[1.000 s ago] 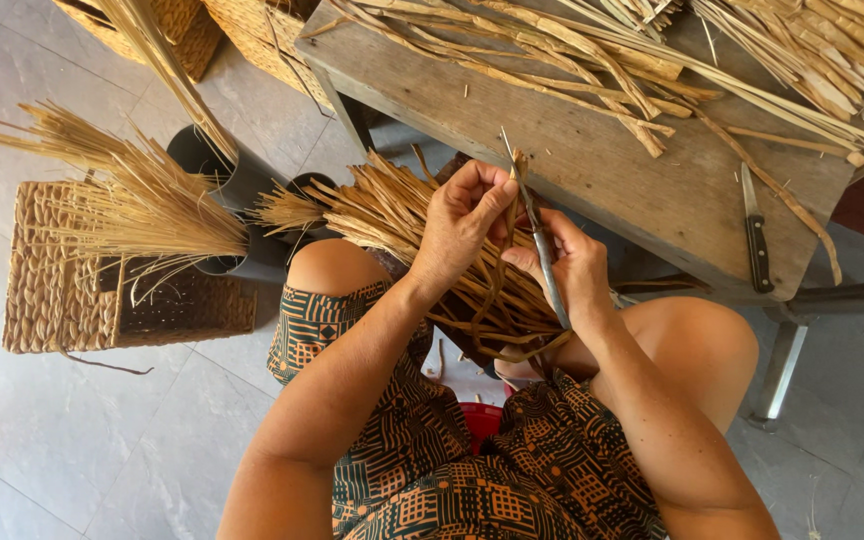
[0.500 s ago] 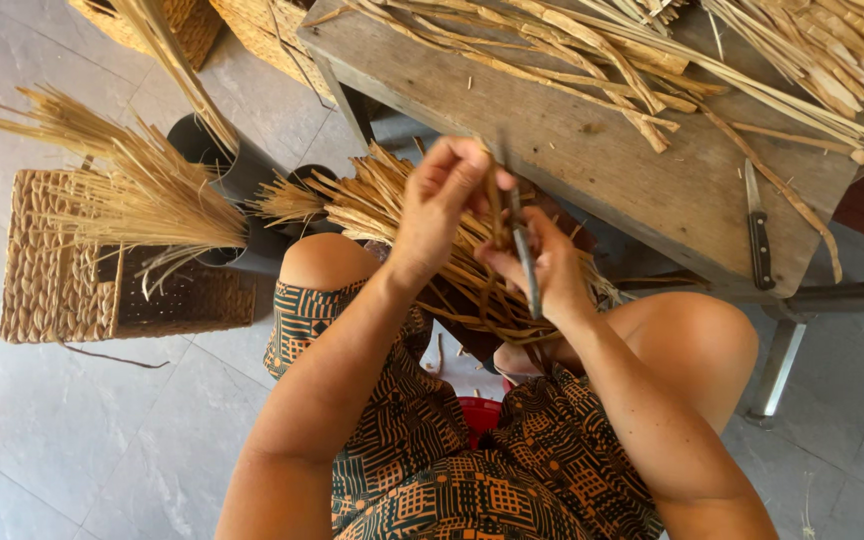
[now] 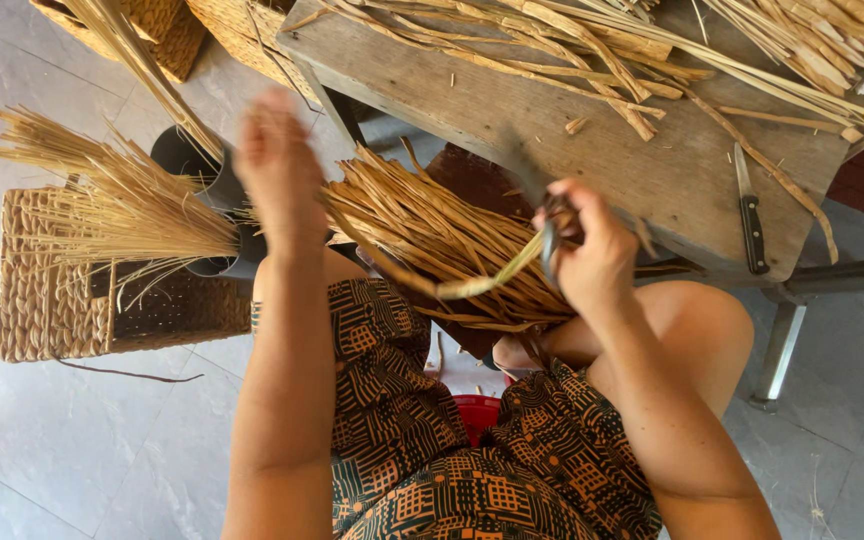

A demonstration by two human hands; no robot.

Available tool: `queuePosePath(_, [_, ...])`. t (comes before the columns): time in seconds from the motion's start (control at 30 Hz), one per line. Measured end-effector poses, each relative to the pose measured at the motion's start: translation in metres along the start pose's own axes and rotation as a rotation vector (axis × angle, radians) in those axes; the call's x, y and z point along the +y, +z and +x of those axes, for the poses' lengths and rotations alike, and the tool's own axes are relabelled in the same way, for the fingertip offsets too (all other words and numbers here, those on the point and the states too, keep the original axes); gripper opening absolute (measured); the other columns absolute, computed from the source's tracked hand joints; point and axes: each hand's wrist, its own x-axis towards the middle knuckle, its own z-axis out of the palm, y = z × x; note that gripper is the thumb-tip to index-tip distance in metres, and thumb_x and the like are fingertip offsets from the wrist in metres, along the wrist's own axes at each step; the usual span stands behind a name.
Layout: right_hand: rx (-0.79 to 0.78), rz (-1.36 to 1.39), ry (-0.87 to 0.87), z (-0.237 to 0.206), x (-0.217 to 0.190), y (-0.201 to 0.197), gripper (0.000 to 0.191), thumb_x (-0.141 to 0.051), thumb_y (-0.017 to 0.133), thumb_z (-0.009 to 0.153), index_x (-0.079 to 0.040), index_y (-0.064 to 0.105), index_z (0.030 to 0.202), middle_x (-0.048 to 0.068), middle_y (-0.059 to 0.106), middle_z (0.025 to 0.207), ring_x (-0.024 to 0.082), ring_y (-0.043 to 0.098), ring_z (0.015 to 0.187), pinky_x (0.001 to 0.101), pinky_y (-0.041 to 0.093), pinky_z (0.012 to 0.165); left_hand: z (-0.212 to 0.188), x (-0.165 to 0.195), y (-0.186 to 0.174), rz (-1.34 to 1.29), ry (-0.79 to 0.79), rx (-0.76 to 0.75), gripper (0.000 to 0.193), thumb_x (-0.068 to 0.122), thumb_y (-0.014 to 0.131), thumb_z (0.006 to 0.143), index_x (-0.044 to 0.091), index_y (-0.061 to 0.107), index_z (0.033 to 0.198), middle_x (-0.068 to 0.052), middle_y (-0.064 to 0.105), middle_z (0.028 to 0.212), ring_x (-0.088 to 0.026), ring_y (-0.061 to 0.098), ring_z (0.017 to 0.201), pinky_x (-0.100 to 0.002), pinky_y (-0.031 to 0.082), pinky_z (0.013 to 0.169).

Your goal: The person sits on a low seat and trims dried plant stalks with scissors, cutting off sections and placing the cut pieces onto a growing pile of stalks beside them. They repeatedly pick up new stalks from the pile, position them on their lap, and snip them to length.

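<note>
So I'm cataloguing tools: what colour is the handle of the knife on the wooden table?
Black, clearest in the head view: knife.

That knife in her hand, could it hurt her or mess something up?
Maybe. The right hand grips a small blade against a reed strip, right above the bare knee, so a slip might nick skin. The left hand is blurred in motion, away from the blade. The bundle of reeds on the lap looks loose and could slide off.
</note>
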Motion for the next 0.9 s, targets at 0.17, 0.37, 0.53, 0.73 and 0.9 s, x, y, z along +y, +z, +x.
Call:
queuePosePath(0.17, [-0.229, 0.252, -0.425, -0.015, -0.041, 0.018, 0.053, 0.0, 0.084, 0.079, -0.013, 0.059, 0.125, 0.002, 0.069, 0.095, 0.018, 0.068, 0.081, 0.0317, 0.057, 0.067, -0.054, -0.041, 0.06, 0.459, -0.533, -0.714, 0.041, 0.036, 0.053, 0.102, 0.005, 0.065, 0.127, -0.014, 0.078, 0.098, -0.016, 0.071, 0.064, -0.028, 0.059, 0.058])
queuePosePath(0.37, [-0.461, 0.276, -0.397, -0.026, -0.052, 0.026, 0.059, 0.006, 0.08, 0.072, -0.01, 0.063, 0.126, 0.005, 0.062, 0.084, 0.024, 0.066, 0.076, 0.038, 0.054, 0.07, -0.074, -0.067, 0.079, 0.064, -0.698, -0.859, 0.041, 0.026, 0.053, 0.104, 0.003, 0.051, 0.138, -0.018, 0.076, 0.11, -0.021, 0.075, 0.072, -0.03, 0.061, 0.061])
queuePosePath(0.53, [-0.525, 0.362, -0.371, -0.033, -0.055, 0.035, 0.054, 0.005, 0.079, 0.075, -0.013, 0.063, 0.123, 0.004, 0.068, 0.093, 0.022, 0.068, 0.078, 0.0354, 0.057, 0.071, -0.063, -0.055, 0.072, 0.0, -0.474, -0.8, 0.039, 0.02, 0.059, 0.106, 0.002, 0.06, 0.141, -0.006, 0.076, 0.099, -0.005, 0.057, 0.059, -0.019, 0.045, 0.051])
queuePosePath(0.73, [-0.379, 0.517, -0.244, -0.028, -0.037, 0.025, 0.043, -0.001, 0.076, 0.088, -0.01, 0.058, 0.126, 0.013, 0.069, 0.129, 0.016, 0.069, 0.088, 0.0298, 0.061, 0.077, -0.056, -0.033, 0.064, 0.002, -0.387, -0.697, 0.032, 0.016, 0.062, 0.105, 0.004, 0.066, 0.134, -0.001, 0.073, 0.089, -0.002, 0.045, 0.056, -0.018, 0.035, 0.049])
queuePosePath(0.9, [-0.009, 0.746, 0.226, -0.028, -0.013, 0.019, 0.039, -0.01, 0.07, 0.1, -0.006, 0.052, 0.134, 0.01, 0.065, 0.113, 0.01, 0.056, 0.086, 0.0227, 0.048, 0.076, -0.055, -0.018, 0.06, 0.004, -0.309, -0.697, 0.029, 0.015, 0.063, 0.105, 0.004, 0.068, 0.132, 0.0, 0.073, 0.09, -0.001, 0.044, 0.06, -0.017, 0.035, 0.053])
